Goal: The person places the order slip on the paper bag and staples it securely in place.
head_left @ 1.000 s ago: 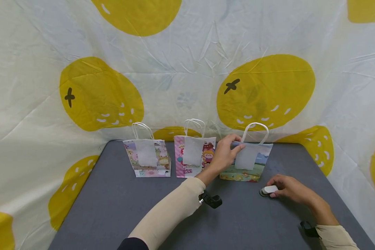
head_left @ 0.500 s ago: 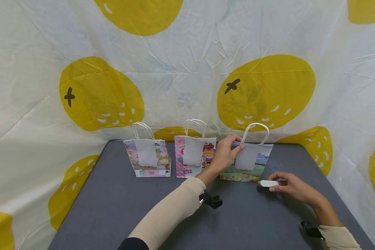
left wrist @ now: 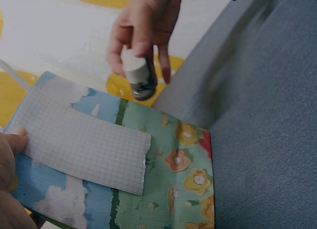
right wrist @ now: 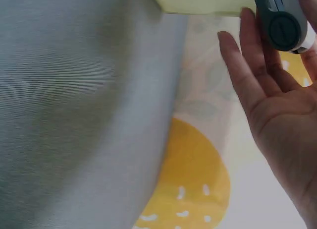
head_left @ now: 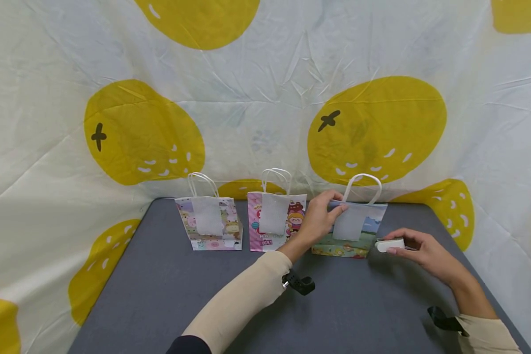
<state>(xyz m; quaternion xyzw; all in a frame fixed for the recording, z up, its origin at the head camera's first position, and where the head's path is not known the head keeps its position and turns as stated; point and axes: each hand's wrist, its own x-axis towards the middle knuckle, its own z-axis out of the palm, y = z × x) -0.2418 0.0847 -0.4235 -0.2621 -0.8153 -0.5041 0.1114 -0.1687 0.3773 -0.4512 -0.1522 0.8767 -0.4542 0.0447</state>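
Observation:
My left hand (head_left: 317, 216) pinches the upper left edge of the right-hand paper bag (head_left: 367, 225), thumb in front. A piece of white grid paper (head_left: 347, 223) lies against that bag's front, and in the left wrist view the thumb (left wrist: 18, 140) presses on the paper's upper end. Beside the bag's lower right side, my right hand (head_left: 429, 258) holds a small white and dark stapler (head_left: 390, 245) between thumb and fingers, raised above the table. The right wrist view shows the stapler's (right wrist: 285, 28) dark rounded end, cut off by the frame's top.
Two more paper bags stand to the left, a pastel one (head_left: 233, 228) and a pink one (head_left: 253, 221), each with white paper on its front. All are on a grey table (head_left: 159, 295). A white curtain with yellow fruit print (head_left: 256, 73) hangs behind.
My right hand has lifted the stapler off the table and carried it up and slightly right, turning it. The left hand keeps its hold on the bag.

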